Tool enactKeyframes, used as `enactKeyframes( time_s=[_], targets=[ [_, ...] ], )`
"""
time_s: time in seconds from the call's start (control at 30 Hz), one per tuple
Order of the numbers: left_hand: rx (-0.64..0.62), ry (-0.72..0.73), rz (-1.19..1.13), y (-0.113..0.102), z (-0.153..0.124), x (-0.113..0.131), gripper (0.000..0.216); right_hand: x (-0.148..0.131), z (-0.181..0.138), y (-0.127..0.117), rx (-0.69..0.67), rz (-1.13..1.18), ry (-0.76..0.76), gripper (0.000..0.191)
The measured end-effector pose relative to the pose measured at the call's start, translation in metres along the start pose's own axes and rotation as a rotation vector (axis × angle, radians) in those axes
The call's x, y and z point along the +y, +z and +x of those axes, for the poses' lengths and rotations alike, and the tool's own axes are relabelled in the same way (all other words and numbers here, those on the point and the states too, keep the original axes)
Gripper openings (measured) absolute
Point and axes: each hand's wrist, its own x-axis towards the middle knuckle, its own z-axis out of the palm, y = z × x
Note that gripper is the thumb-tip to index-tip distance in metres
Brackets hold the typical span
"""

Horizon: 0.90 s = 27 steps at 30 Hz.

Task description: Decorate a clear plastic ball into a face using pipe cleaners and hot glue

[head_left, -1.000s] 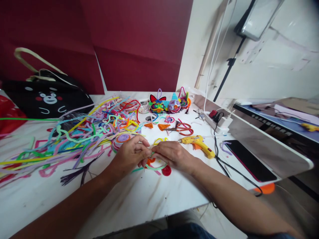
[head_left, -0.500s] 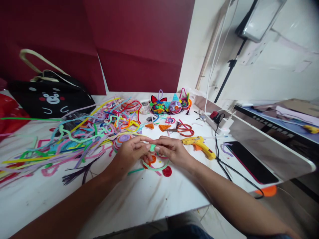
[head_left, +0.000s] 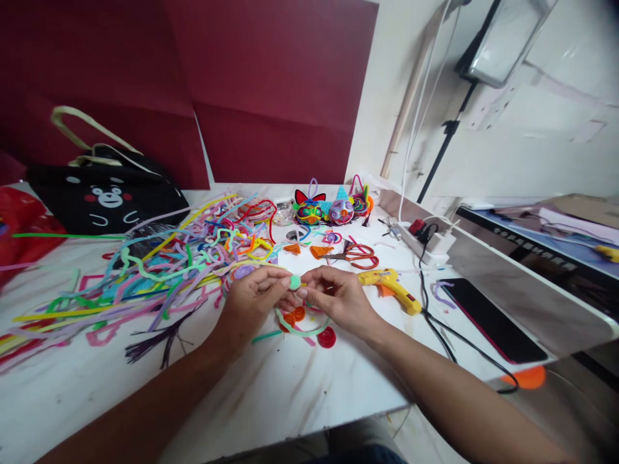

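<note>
Left fingers [head_left: 279, 289] pinching green disc [head_left: 294, 282], lettering [head_left: 532, 243] unreadable

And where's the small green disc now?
The small green disc is just below centre in the head view, held by the left hand, with the right hand close beside it.

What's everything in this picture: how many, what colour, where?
Disc: one, pale green, centre
Craft stems: many, mixed, heaped left
Orange coils: two, orange, below disc
Red coil: one, red, nearby
Tassel: one, dark purple, left front
Ornaments: three, multicoloured, back
Scissors: one, orange handles, centre right
Glue gun: one, yellow, right
Phone: one, black, far right
Power strip: one, white, right rear
Stand: one, black, right rear
Handbag: one, black, left rear
Red bag: one, red, left edge
Backdrop: one, maroon, behind
Scraps: several, mixed, centre
Table: one, white, underneath
Left hand: one, bare, pinching disc
Right hand: one, bare, beside disc
</note>
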Motion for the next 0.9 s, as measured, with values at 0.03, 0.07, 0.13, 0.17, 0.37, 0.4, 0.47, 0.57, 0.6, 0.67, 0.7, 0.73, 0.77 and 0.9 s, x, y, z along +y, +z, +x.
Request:
enactKeyframes(
  time_s=[0.03,0.07,0.13,0.17,0.37,0.4,0.47,0.57,0.6,0.67,0.7,0.73,0.77,0.9],
  targets=[
    [0.004,-0.005,-0.009,0.001,0.0,0.0,0.02,0.0,0.0,0.001,-0.001,0.021,0.015,0.02],
    [0.004,-0.01,-0.015,0.001,-0.001,0.0,0.021,0.0,0.0,0.002,0.005,0.036,0.021,0.019],
    [0.01,-0.023,-0.023,0.003,-0.002,0.0,0.022,-0.001,0.002,0.002,0.02,0.056,0.034,0.016],
    [0.01,-0.031,-0.026,0.003,-0.003,0.001,0.022,-0.002,0.002,0.001,0.022,0.068,0.049,0.016],
    [-0.013,-0.083,-0.037,0.005,-0.006,0.005,0.019,-0.009,0.004,-0.002,-0.031,0.147,0.15,0.021],
    [-0.01,-0.09,-0.04,0.005,-0.006,0.005,0.018,-0.01,0.004,-0.002,-0.037,0.148,0.153,0.021],
    [-0.007,-0.102,-0.045,0.006,-0.006,0.006,0.018,-0.012,0.003,-0.002,-0.052,0.133,0.16,0.022],
    [-0.01,-0.118,-0.058,0.007,-0.005,0.006,0.018,-0.014,0.003,-0.002,-0.075,0.111,0.166,0.022],
    [-0.016,-0.121,-0.063,0.007,-0.005,0.006,0.018,-0.015,0.003,-0.003,-0.081,0.112,0.17,0.021],
    [-0.029,-0.128,-0.068,0.007,-0.005,0.007,0.018,-0.016,0.003,-0.004,-0.089,0.12,0.192,0.018],
    [-0.039,-0.131,-0.066,0.008,-0.006,0.008,0.018,-0.017,0.003,-0.004,-0.095,0.126,0.21,0.016],
    [-0.049,-0.132,-0.063,0.008,-0.006,0.009,0.019,-0.018,0.003,-0.005,-0.101,0.131,0.233,0.015],
    [-0.057,-0.133,-0.057,0.008,-0.006,0.009,0.019,-0.018,0.003,-0.005,-0.105,0.139,0.256,0.014],
    [-0.061,-0.137,-0.039,0.007,-0.007,0.008,0.018,-0.02,0.003,-0.004,-0.119,0.192,0.325,0.013]
  ],
)
